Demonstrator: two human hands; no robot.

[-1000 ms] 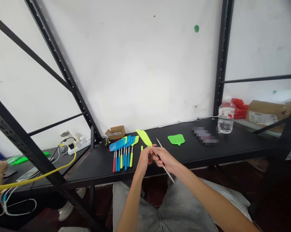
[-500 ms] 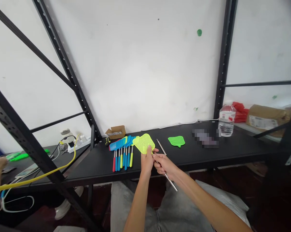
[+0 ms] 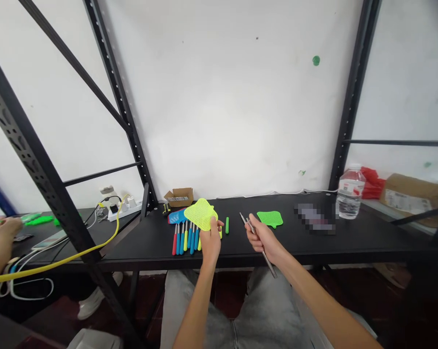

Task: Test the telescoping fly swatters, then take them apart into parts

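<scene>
My left hand [image 3: 210, 240] pinches a yellow fly swatter head [image 3: 200, 214] by its lower edge, above the right end of a row of swatters. Another yellow mesh edge shows behind it; whether that is held too, I cannot tell. The swatters' handles [image 3: 186, 240], red, blue and yellow, point towards me. My right hand [image 3: 262, 237] is closed around a thin metal rod [image 3: 269, 265], slanted over the table edge. Just beside its fingertips is the tip of a second rod [image 3: 242, 218]. A short green handle [image 3: 227, 225] lies between my hands, and a green swatter head [image 3: 270, 218] lies right of them.
On the black table [image 3: 138, 242] stand a small open carton [image 3: 180, 197] and a water bottle [image 3: 350, 191]. A blurred-out item [image 3: 315, 218] lies at right. Metal posts frame the table; a yellow cable [image 3: 105, 245] crosses at left, near another person's hand [image 3: 4, 230].
My hands have moved apart: the left one goes left with the yellow swatter head, the right one goes right with the rod. The green handle now shows between them. The view has shifted slightly.
</scene>
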